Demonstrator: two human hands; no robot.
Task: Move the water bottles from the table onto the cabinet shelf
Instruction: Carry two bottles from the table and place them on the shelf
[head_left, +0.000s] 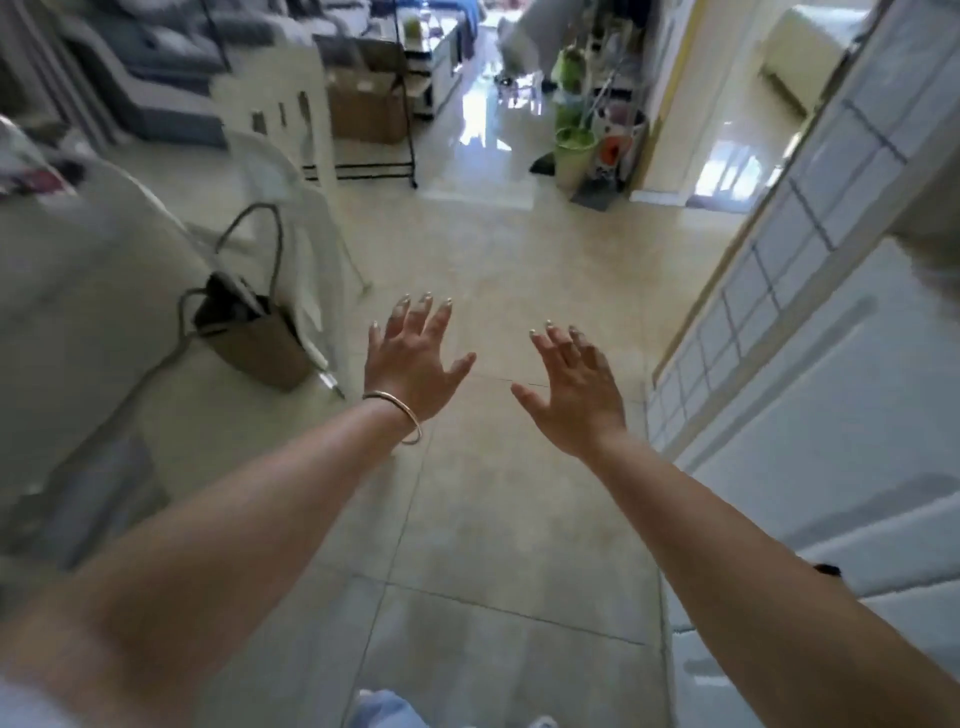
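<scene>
Both forearms stretch out nearest my view, over the tiled floor. On my right stands a white panelled door or cabinet front; on my left a pale draped surface, perhaps the table, with a brown bag beside it. My left hand, bangle at its wrist, and right hand are spread open, holding nothing. No water bottles are in view. I'd expect them heavy if full, smooth and slippery, best gripped around mid-body.
</scene>
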